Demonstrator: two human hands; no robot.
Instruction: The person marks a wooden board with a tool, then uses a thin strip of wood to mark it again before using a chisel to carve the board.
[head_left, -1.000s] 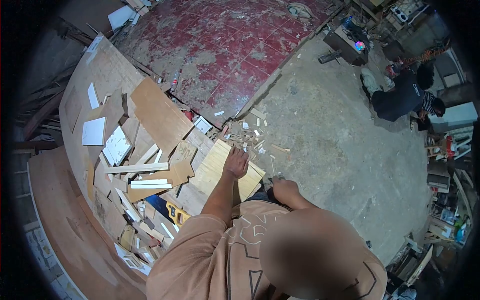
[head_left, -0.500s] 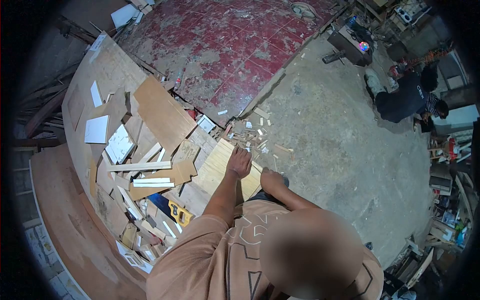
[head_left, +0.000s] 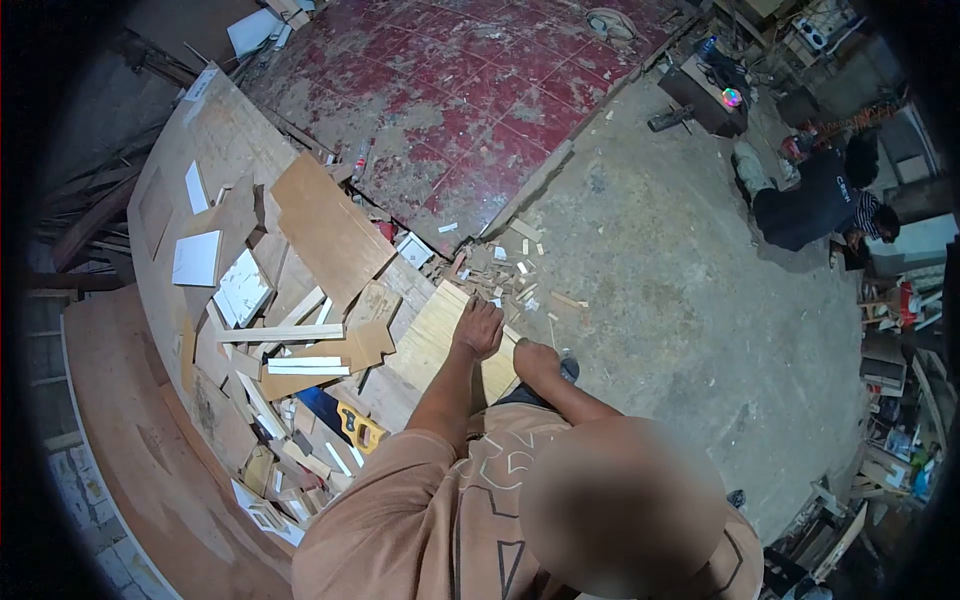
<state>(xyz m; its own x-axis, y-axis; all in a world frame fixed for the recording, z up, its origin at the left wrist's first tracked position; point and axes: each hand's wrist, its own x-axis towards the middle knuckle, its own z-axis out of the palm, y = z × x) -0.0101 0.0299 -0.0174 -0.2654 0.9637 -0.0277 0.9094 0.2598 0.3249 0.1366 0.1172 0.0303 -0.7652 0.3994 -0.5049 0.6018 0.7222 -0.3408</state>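
A pale wooden board (head_left: pixel 428 335) lies at the edge of the worktop in front of my body. My left hand (head_left: pixel 480 328) rests on it, palm down, with the fingers together and bent at its far right edge. Close by, my right hand (head_left: pixel 536 362) is closed in a fist beside the board's right edge. Whatever that fist grips is hidden. A light strip of wood (head_left: pixel 511 332) shows between the two hands. To the left, a handsaw (head_left: pixel 358 426) with a yellow and black handle lies among offcuts.
White-faced panels (head_left: pixel 197 258), a brown sheet (head_left: pixel 328 230) and wood strips (head_left: pixel 305 366) cover the worktop on the left. Small wood scraps (head_left: pixel 525 268) litter the concrete floor (head_left: pixel 660 300). At the far right, a person (head_left: pixel 815 200) in dark clothes bends low near a dark box (head_left: pixel 705 95).
My right hand has shifted slightly left along the board's edge. My left hand stays in place on the board. The view has moved very slightly.
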